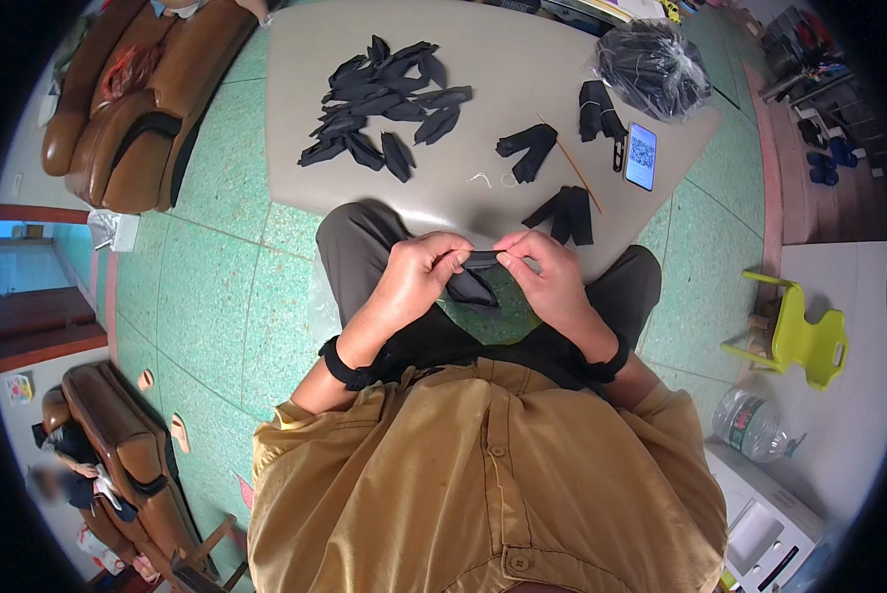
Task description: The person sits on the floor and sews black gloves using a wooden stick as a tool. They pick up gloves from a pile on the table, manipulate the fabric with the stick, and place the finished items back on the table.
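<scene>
Between my knees I hold a dark fabric piece (474, 285) by its upper edge, which is drawn straight. My left hand (425, 270) pinches the edge at one end with thumb and fingers. At the other end, my right hand (539, 267) pinches it the same way. Below the edge the cloth hangs in an open loop. Just beyond my right hand, a bundle of black fabric strips (565, 213) lies at the table's near edge. A thin wooden stick (573, 167) rests beside it, close to a second black bundle (528, 148).
Folded dark fabric pieces (384, 100) are heaped on the beige table (502, 74). Right of them lie a banded bundle (599, 111), a thread snipper (619, 154), a lit phone (641, 157) and a stuffed clear plastic bag (654, 67). A person sits on a brown sofa (128, 430) at left.
</scene>
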Tool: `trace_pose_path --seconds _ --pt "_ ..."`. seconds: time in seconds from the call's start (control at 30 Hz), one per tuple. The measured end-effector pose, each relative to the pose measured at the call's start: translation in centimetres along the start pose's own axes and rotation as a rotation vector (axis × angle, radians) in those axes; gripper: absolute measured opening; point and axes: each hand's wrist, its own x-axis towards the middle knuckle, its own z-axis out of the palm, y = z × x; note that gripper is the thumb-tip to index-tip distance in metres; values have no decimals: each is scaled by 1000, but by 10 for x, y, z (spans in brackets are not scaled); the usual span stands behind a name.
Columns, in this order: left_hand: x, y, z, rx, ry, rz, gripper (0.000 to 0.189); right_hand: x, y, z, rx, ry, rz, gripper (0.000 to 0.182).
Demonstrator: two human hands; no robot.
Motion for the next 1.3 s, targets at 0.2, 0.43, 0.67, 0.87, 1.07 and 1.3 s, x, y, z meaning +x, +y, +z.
trace_pose_path --seconds 0.2,0.43,0.67,0.87,1.07,1.3 --pt "1 0 4 45 54 111 12 -4 2 6 32 38 46 13" --pt "5 -4 7 52 -10 121 11 -10 6 13 181 21 228 10" --pt "9 -11 13 7 -49 77 11 -6 14 12 712 -10 474 10" --pt "16 -9 7 101 -162 41 16 -5 8 3 -45 -223 178 11" --pt "22 -21 6 -224 54 -254 28 -11 22 7 230 80 499 12" --pt "19 -44 29 -218 227 -117 14 3 25 13 -69 75 162 22"
